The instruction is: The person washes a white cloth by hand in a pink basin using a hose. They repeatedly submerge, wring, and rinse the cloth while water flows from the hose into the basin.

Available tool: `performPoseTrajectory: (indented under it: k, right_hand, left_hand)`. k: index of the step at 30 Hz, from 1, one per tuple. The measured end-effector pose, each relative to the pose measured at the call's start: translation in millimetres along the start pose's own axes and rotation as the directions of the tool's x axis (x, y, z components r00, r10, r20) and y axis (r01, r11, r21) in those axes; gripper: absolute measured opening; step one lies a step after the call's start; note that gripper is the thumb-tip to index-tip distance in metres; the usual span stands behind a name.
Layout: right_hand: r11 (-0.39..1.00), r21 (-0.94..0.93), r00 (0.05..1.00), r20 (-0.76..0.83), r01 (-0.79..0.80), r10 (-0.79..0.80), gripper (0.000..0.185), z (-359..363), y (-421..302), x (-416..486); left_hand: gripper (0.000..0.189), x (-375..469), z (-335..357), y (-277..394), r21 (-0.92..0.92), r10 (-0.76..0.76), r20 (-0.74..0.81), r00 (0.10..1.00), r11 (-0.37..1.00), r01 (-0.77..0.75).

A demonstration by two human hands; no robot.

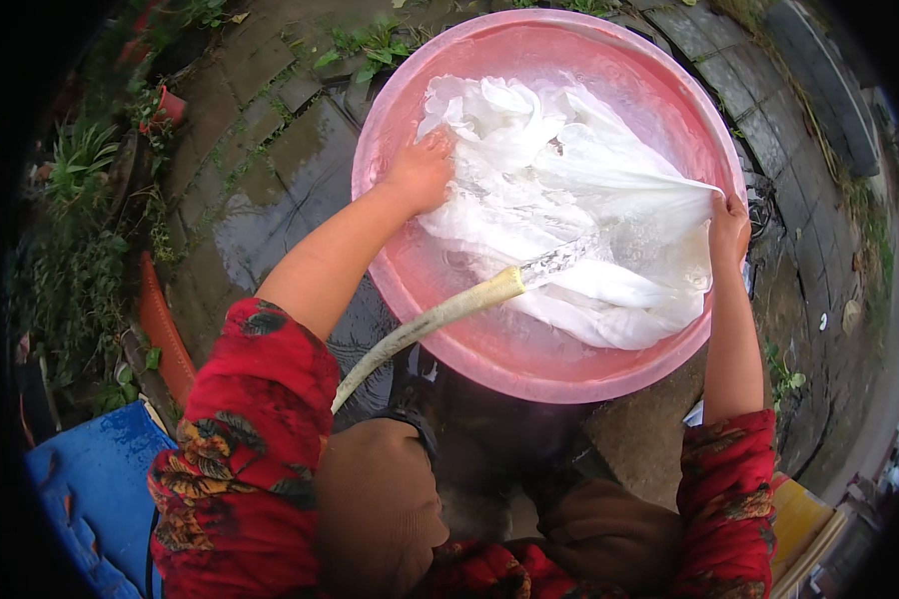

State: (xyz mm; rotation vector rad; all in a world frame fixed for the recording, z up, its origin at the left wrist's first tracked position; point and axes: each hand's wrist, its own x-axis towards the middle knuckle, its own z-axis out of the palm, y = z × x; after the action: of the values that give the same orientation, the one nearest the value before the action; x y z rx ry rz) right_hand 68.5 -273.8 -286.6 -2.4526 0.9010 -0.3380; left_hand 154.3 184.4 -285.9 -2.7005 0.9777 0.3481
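A large white cloth (524,172) lies wet and crumpled in a round pink plastic basin (487,367) that holds water. My left hand (423,171) is on the cloth's left side near the basin wall, its fingers curled into the folds and partly hidden. At the right rim, my right hand (729,228) pinches an edge of the cloth and draws it up taut. Water pours from a pale hose (449,308) onto the cloth's lower middle. The hose comes in from below my left forearm, and no hand is on it.
Wet paving slabs (300,165) surround the basin, with weeds (374,46) in the joints. Plants (82,157) and a red pot (166,110) stand at left. A blue panel (101,479) is at lower left, a yellow board (801,517) at lower right. My knee (378,494) is below the basin.
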Motion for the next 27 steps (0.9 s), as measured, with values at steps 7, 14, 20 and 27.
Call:
performPoseTrajectory:
  k: [7,14,20,27]
  right_hand:
    - [0.760,-0.357,0.746,-0.209,0.543,-0.632,0.033,-4,-8,-27]
    - [0.544,-0.325,0.626,0.261,0.774,-0.735,0.031,22,-30,-77]
    - [0.999,0.027,0.997,0.072,0.037,-0.039,0.015,14,20,-6]
    - [0.383,0.866,0.932,0.217,-0.322,0.292,0.021,2,40,31]
  left_hand:
    - [0.046,7,-10,26,-0.209,-0.161,-0.486,0.859,0.976,0.064]
    - [0.031,-14,13,74,-0.363,0.469,-0.390,0.793,0.713,-0.600]
    - [0.031,-37,13,53,-0.385,0.571,-0.079,0.817,0.739,-0.553]
    - [0.045,-49,16,52,-0.081,0.390,0.117,0.913,0.920,-0.383]
